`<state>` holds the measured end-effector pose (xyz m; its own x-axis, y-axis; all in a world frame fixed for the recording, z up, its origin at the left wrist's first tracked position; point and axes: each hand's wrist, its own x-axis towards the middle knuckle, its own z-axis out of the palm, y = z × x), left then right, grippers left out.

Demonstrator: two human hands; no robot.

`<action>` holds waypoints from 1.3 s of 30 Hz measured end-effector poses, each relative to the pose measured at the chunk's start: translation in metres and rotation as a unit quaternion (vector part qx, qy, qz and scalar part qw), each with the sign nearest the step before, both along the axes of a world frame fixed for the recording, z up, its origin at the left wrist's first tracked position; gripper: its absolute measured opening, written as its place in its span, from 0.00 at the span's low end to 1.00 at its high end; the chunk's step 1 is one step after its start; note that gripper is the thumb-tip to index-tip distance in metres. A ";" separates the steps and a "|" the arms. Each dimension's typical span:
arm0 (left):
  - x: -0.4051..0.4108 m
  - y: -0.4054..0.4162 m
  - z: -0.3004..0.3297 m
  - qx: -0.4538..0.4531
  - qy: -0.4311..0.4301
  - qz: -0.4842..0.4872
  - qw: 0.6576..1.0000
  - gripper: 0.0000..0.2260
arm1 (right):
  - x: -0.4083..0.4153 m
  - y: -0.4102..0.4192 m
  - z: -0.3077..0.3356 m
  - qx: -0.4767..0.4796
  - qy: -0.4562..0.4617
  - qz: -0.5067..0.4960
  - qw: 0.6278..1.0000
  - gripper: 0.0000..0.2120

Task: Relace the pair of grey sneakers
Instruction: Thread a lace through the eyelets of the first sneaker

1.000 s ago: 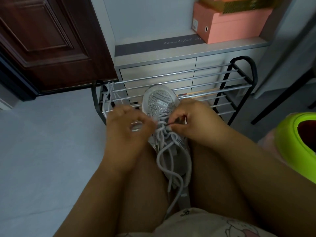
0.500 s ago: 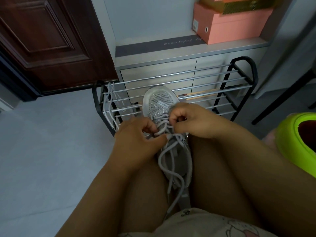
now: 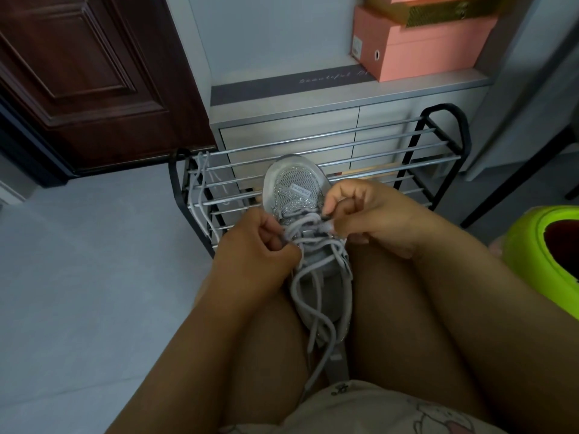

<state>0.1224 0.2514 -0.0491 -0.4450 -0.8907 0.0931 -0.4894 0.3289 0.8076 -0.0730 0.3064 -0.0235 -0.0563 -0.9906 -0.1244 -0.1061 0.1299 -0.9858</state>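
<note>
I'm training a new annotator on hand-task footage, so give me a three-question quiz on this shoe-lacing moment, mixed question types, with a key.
1. True or false: the grey sneaker lies between the person's thighs, toe toward the shoe rack.
2. What does the right hand pinch?
A. the dark tip of the lace
B. a rack bar
C. the pink box
3. Fill in: a spare lace hangs over the rack's ____ end in the picture.

Key: 1 true; 2 A; 3 left. The left hand grips the lace too.
</note>
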 end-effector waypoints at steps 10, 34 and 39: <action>-0.001 -0.001 -0.001 -0.012 0.009 -0.062 0.998 0.16 | 0.004 0.004 0.005 -0.038 -0.159 0.006 0.987 0.06; -0.001 0.000 0.000 -0.006 0.017 0.047 0.999 0.10 | 0.000 0.001 -0.002 -0.112 0.026 -0.029 0.993 0.09; 0.000 0.000 0.001 0.002 0.031 0.059 0.998 0.09 | -0.010 0.000 -0.002 -0.120 -0.346 -0.052 0.929 0.14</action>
<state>0.1226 0.2517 -0.0479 -0.3297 -0.9372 0.1138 -0.4743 0.2687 0.8384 -0.0834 0.3060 -0.0256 -0.1423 -0.9882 0.0570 0.5643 -0.1283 -0.8155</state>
